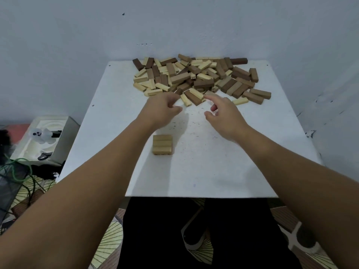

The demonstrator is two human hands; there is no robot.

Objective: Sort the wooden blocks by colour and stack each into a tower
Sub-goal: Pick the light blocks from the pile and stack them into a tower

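A white square table [213,162] fills the middle of the room, pushed up against a pale wall [174,26] at its far edge. Across the far part of the tabletop sprawls a loose pile of wooden blocks [196,78], pale, mid-brown and dark brown all jumbled together, some lying flat and some tipped over their neighbours. To the left of the table, lower down, sits a grey box [58,136] with a white moulded insert and a small white figure on it, and green cable [19,167] trails over the floor nearby. Nearer on the table, left of centre and well apart from the pile, stands a short stack of pale blocks [162,144], three side by side on top of another layer. Both bare forearms reach out toward the near edge of the pile. The left hand [163,111] hovers with its fingers loosely curled and holds nothing, its fingertips just beside a pale block. The right hand [223,113] is spread and relaxed, forefinger stretched toward a brown block at the pile's edge, gripping nothing. The two hands are apart, with bare table between them.
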